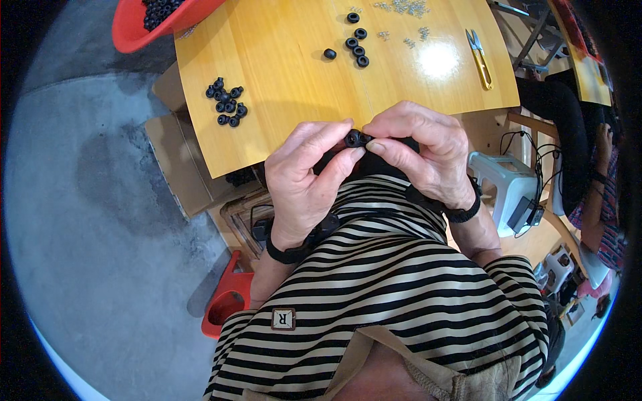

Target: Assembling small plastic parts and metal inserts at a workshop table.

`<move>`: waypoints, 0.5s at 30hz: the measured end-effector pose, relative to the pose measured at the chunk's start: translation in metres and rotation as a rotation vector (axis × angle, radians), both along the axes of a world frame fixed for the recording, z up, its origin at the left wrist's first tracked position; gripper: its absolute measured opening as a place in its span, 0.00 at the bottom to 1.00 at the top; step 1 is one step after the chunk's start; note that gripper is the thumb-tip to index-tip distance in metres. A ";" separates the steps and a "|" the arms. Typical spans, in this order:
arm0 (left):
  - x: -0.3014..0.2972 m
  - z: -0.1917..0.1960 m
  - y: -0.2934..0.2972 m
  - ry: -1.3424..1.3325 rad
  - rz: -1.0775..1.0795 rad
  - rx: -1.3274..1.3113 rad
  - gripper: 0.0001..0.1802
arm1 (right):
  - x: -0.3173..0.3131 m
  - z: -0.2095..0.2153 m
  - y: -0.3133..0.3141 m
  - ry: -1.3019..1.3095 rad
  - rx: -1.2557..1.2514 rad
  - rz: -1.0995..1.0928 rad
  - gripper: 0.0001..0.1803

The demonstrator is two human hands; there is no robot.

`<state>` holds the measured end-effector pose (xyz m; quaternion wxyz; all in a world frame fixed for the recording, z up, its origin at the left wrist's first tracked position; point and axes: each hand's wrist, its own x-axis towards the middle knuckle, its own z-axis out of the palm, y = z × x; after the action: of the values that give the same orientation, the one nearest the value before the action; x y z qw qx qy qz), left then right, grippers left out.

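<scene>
Between my two hands, just off the table's near edge, is a small black round fitting (353, 138) with a hole in its face. My left hand (304, 170) pinches it from the left with thumb and fingertips. From the right, my right hand (424, 147) pinches its narrower end, partly covered by the fingertips. On the wooden table (287, 80), a cluster of similar black fittings (227, 103) lies to the left. Farther back are several black rings (360, 33) and a single black piece (330, 54) on its side.
Small clear pieces (409, 8) lie scattered at the back. Yellow-handled snips (479, 60) rest near the right edge. A red basin (134, 30) of black parts stands at the far left. A pale stool (505, 180) with cables is right below; another person's arm (597, 194) shows beyond.
</scene>
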<state>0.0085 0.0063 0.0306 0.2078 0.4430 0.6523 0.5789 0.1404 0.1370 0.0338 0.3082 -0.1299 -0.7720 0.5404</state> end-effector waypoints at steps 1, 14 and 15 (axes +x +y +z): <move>0.000 -0.002 -0.001 -0.048 -0.003 0.010 0.18 | 0.001 0.000 -0.001 -0.015 -0.087 0.010 0.06; 0.001 -0.005 -0.005 -0.336 -0.021 -0.018 0.17 | 0.004 -0.001 -0.002 0.015 -0.261 0.011 0.05; 0.001 -0.005 -0.004 -0.301 -0.015 -0.007 0.17 | 0.004 0.000 -0.002 0.014 -0.260 0.011 0.05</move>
<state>0.0095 0.0024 0.0252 0.3089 0.3553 0.6124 0.6351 0.1443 0.1353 0.0342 0.2912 -0.1606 -0.6938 0.6388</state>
